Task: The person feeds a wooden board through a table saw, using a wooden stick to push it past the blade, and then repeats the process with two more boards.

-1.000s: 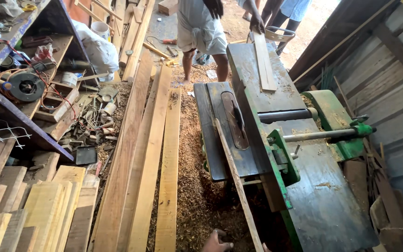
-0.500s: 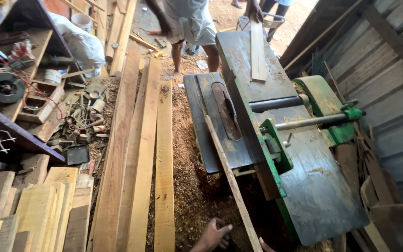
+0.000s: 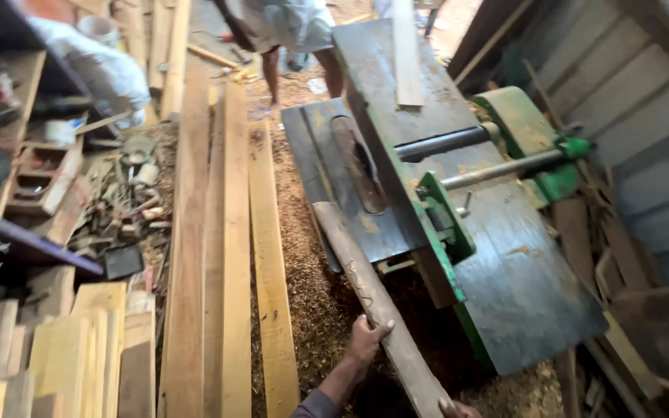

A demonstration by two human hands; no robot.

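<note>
Since a second earlier, both hands had been brought onto the long rough grey-brown plank (image 3: 365, 298): left hand (image 3: 365, 340) gripped around its edge, right hand (image 3: 458, 408) barely seen, grip untellable, near the dark steel saw table's (image 3: 536, 286) front corner

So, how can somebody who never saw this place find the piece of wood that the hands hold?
Find the big dark metal sawing machine with green parts. Along its near left edge leans a long narrow grey-brown wooden strip, gripped by the left hand. Unlike the pale flat planks on the sawdust, it is raised, slanted and darker.
</note>
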